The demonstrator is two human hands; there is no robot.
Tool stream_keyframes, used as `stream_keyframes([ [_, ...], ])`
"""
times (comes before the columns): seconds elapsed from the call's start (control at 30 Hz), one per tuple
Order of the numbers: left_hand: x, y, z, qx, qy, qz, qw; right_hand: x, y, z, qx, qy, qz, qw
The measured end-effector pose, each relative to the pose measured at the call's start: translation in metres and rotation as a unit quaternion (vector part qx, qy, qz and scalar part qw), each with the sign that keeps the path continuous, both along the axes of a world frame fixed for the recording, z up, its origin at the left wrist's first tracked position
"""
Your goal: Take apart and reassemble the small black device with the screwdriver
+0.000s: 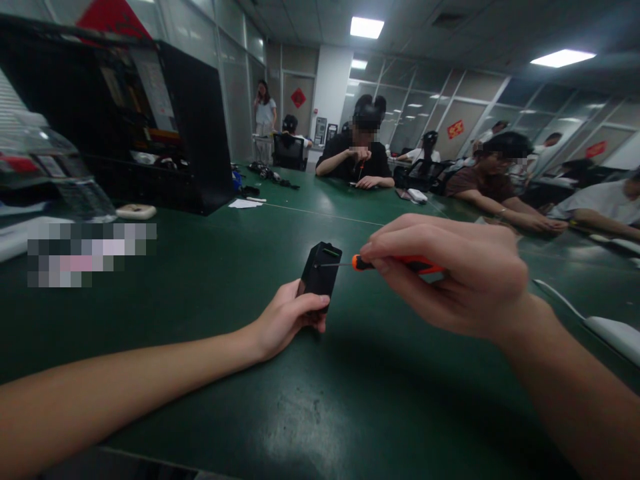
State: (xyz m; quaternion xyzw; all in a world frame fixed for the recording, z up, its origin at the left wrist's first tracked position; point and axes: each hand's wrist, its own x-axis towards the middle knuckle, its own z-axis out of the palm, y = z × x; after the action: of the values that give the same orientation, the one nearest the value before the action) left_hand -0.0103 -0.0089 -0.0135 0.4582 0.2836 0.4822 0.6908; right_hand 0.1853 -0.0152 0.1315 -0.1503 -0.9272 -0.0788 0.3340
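Note:
My left hand (293,313) is closed around the lower part of a black box-shaped device (320,275), its thumb across the front face. The device stands tilted, with a green strip showing near its upper end. In my right hand (450,273) is an orange and black screwdriver (365,263), gripped by the handle. Its thin shaft points left, and the tip reaches the device's face near a small screw (317,267). Whether the tip sits in the screw I cannot tell.
A green table (210,260) spreads beneath my hands. An open black computer case (195,127) and a plastic bottle (70,173) stand at the left. White cabled item (615,337) lies at right. Across the table a person (357,150) works; others sit farther right.

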Motion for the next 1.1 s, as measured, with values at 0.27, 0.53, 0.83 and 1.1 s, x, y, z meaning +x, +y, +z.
stream_keyframes([
  [0.27,0.0,0.0,-0.001,0.008,0.003,-0.007,1.0,0.0,-0.001,0.001,0.002,-0.002,0.0,1.0],
  [0.53,0.0,0.0,-0.001,-0.001,0.001,0.0,1.0,0.0,-0.002,0.005,-0.008,-0.022,-0.008,1.0],
  [0.83,0.0,0.001,-0.001,-0.004,0.0,0.01,1.0,-0.001,-0.009,0.009,-0.019,-0.073,-0.102,0.992],
  [1.1,0.001,-0.002,-0.002,0.015,0.019,0.002,1.0,-0.003,-0.016,0.011,0.005,-0.042,-0.107,0.993],
])
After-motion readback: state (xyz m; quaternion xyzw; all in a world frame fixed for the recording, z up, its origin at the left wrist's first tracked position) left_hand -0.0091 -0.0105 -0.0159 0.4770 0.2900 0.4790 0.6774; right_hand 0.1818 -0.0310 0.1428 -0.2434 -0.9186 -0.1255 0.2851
